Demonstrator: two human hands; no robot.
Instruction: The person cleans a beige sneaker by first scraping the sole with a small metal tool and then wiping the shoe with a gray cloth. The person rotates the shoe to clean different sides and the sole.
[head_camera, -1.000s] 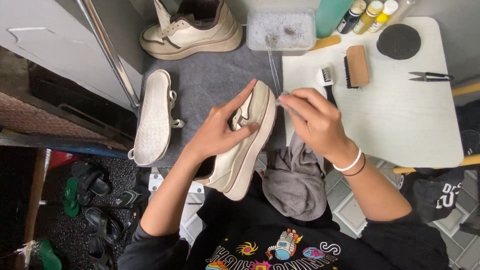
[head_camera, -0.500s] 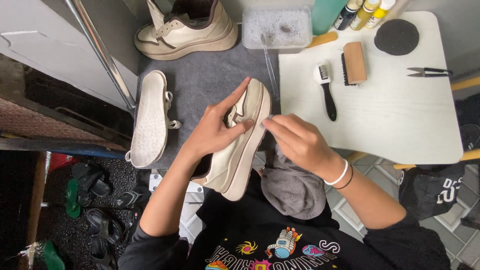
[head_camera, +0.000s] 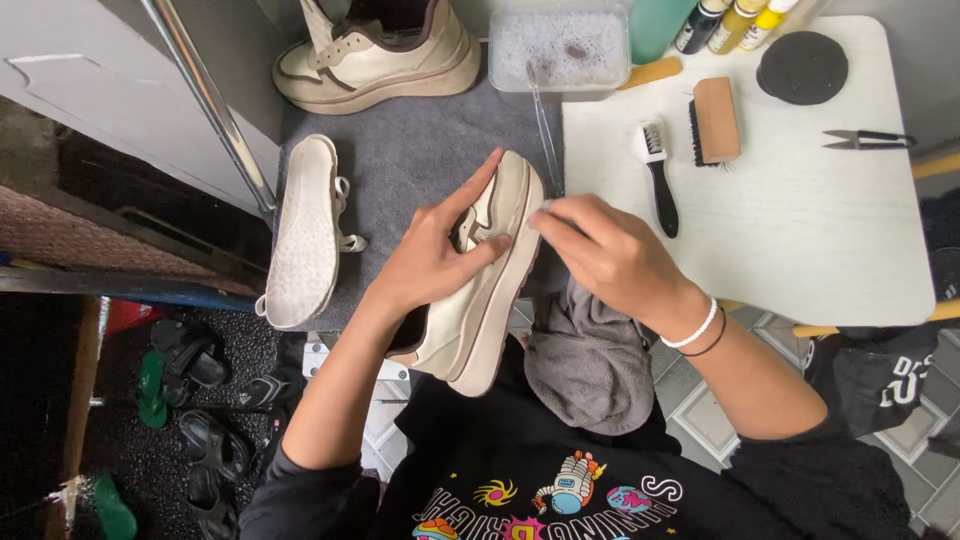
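Observation:
My left hand (head_camera: 430, 260) grips a cream platform sneaker (head_camera: 480, 320) by its upper, with the thick sole turned to the right. My right hand (head_camera: 610, 255) rests against the sole's edge near the toe. Its fingers are pinched on a thin clear stick (head_camera: 543, 130) that runs up toward a tub of foamy water (head_camera: 560, 45). A crumpled grey cloth (head_camera: 590, 365) lies on my lap under the right wrist.
A second cream sneaker (head_camera: 380, 55) stands on the grey mat (head_camera: 420, 150), with a third shoe (head_camera: 305, 230) lying sole-up at the left. The white table (head_camera: 800, 230) holds a small black-handled brush (head_camera: 657, 180), wooden brush (head_camera: 715, 120), black disc (head_camera: 802, 67), scissors (head_camera: 865, 140) and bottles (head_camera: 735, 20). A metal pole (head_camera: 210, 100) slants at left.
My right hand has shifted slightly along the sole's edge, toward me. The left hand keeps the same hold on the sneaker.

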